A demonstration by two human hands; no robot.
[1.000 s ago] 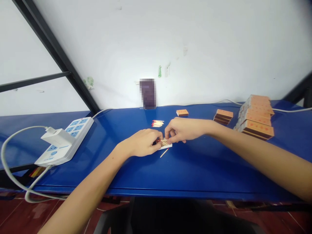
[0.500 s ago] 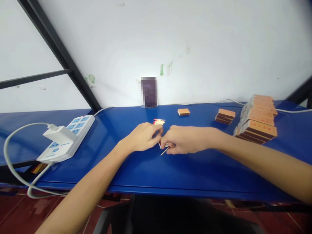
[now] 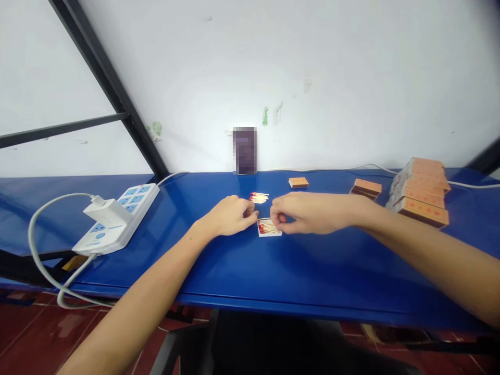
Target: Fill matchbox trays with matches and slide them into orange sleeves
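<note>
A small white matchbox tray [image 3: 270, 232] lies on the blue table [image 3: 297, 271], with red-tipped matches in it. My right hand [image 3: 302, 212] is just right of it, thumb and forefinger pinched on a match over the tray's far edge. My left hand [image 3: 230, 214] rests on the table at the tray's left, fingers curled, tips close to its corner; what it holds is hidden. A little pile of loose matches [image 3: 259, 197] lies just beyond both hands.
A single orange matchbox [image 3: 298, 182] lies farther back. A short stack of matchboxes [image 3: 365, 187] and a tall stack [image 3: 422, 195] stand at the right. A white power strip [image 3: 117, 221] with a plug and cable sits at the left. A dark object [image 3: 245, 150] leans on the wall.
The loose match that lay on the table in front of the tray is gone from there. My right hand has lifted off the tray, which now shows with matches in it.
</note>
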